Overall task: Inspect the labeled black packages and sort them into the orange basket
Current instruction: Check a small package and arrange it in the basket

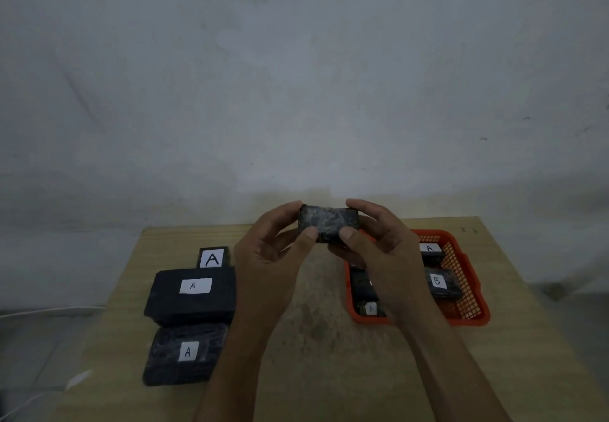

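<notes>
A small black package is held up above the middle of the table, no label showing on the side facing me. My left hand pinches its left end and my right hand pinches its right end, thumbs on the near face. The orange basket sits at the right of the table. It holds several black packages, one marked A, one marked B, another marked A at the front. My right arm hides part of the basket.
On the left of the wooden table lie three black packages labelled A: a small one at the back, a large one, and a wrapped one nearest me. A white cable runs along the floor at left.
</notes>
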